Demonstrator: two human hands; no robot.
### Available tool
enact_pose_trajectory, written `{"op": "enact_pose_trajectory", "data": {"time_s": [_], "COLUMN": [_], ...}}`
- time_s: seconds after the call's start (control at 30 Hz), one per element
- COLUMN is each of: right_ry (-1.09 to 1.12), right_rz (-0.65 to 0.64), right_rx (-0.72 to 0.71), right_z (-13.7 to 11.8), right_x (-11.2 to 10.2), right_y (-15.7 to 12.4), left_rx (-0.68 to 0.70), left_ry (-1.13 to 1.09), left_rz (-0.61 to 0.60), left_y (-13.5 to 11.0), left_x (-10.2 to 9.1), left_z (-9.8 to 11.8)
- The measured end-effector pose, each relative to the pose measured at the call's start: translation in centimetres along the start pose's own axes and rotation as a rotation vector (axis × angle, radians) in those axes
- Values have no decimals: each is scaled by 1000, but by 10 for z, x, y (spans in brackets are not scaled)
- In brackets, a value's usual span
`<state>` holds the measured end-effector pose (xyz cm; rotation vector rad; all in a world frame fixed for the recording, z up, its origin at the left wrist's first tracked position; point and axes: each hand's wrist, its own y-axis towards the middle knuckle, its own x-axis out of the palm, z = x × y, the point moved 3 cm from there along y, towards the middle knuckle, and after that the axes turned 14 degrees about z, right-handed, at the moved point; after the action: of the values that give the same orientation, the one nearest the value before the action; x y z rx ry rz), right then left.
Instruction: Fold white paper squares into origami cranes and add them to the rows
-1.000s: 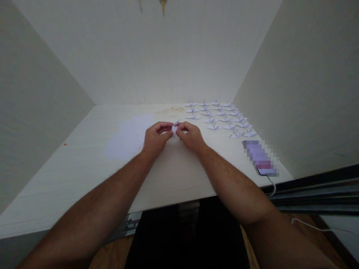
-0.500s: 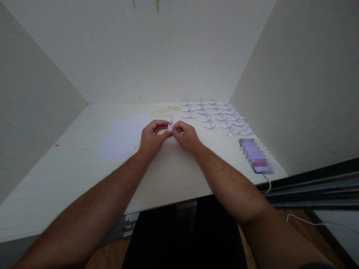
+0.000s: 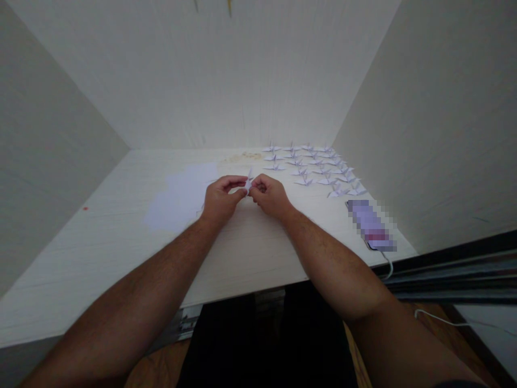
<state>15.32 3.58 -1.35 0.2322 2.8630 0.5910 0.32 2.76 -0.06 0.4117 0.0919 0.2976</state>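
Between my two hands, over the middle of the white desk [image 3: 258, 248], is a small folded white paper piece [image 3: 248, 184] with a thin point sticking up. My left hand [image 3: 224, 199] pinches it from the left between thumb and fingers. From the right, my right hand [image 3: 270, 196] grips its edge with thumb and forefinger, the other fingers curled in. The fingertips hide part of the folds. Beyond my right hand, several white paper cranes [image 3: 319, 161] stand in rows at the back right. White paper sheets [image 3: 177, 196] lie to the left of my left hand.
A phone [image 3: 370, 223], its screen blurred out, lies near the right edge with a white cable [image 3: 388, 265] plugged in. Walls enclose the desk at the back [image 3: 226, 97] and both sides. A small red spot [image 3: 85, 208] marks the left part of the desk.
The folded paper has turned slightly in my fingers, showing a narrower shape. My hands stay together at nearly the same place, and the whole view has shifted a little.
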Motion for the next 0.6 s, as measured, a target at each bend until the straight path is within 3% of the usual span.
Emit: {"op": "enact_pose_trajectory", "data": {"time_s": [0.4, 0.6], "right_ry": [-114, -161], "right_rz": [65, 84], "right_rx": [-52, -58], "right_z": [-14, -18], "right_x": [-9, -10], "right_y": [0, 0], "left_rx": [-9, 17], "left_ry": [100, 54], "left_rz": [19, -33], "left_y": [-1, -5], "left_x": [-2, 2], "left_z": [1, 3]}}
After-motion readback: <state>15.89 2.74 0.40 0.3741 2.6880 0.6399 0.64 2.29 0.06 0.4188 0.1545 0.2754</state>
